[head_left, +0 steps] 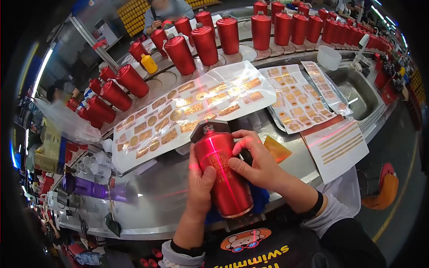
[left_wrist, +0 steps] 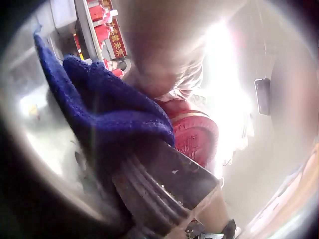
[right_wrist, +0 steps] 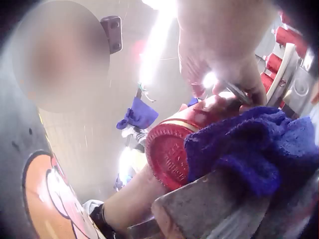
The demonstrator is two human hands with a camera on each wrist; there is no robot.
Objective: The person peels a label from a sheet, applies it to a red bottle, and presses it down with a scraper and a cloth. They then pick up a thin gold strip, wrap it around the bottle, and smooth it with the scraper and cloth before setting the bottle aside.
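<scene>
A red bottle (head_left: 223,178) held at a slant in two hands over a blue cloth (head_left: 262,198).
In the head view, the bottle's long axis runs from its capped neck (head_left: 208,129), beyond the cloth toward the large sheet of gold stickers (head_left: 178,114), down to its base, nearest the person's body and slightly rightward; gold characters (head_left: 219,163) face up. The fingers of the left hand (head_left: 199,181) curl round its left side, thumb on the front; the right hand (head_left: 259,165) grips the other side with bent fingers and thumb, a dark item beside them too unclear to name. The left wrist view shows the embossed base (left_wrist: 193,139) just beside the cloth, facing the camera. In the right wrist view, the base points down-left, also beside the cloth, the neck end hidden.
</scene>
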